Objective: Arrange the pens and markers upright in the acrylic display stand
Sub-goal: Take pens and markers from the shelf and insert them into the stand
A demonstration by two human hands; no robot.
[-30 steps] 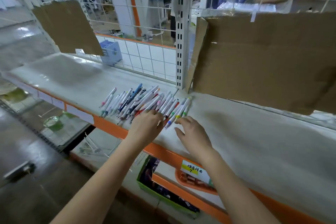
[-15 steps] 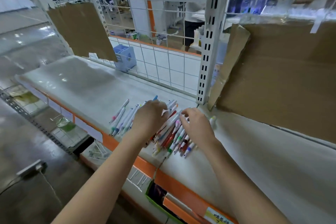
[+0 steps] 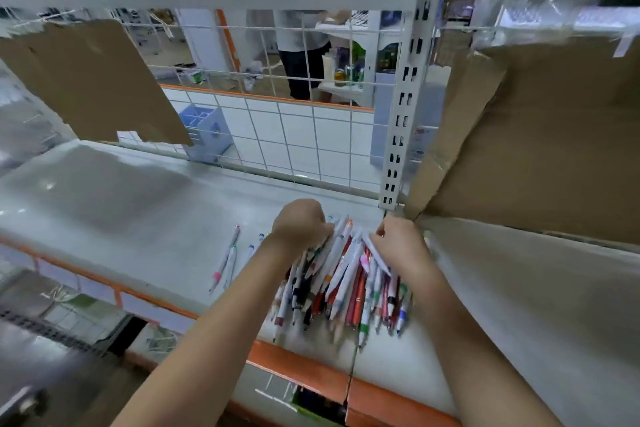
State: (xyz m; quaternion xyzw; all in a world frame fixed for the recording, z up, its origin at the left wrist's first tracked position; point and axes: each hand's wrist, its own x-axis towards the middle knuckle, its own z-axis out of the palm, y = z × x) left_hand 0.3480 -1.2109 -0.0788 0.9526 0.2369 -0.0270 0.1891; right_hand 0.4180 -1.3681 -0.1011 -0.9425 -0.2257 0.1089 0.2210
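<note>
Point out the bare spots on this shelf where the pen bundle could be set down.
Bare shelf lies left of the loose pens, below the cardboard sheet, and right of the right hand. It is crowded around the pen bundle between both hands.

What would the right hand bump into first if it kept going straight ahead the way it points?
Probably the white slotted upright post: the right hand points away toward it, though depth is unclear.

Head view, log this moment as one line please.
left hand: grips pen bundle | right hand: holds same bundle | stray pens: flat on shelf
</note>
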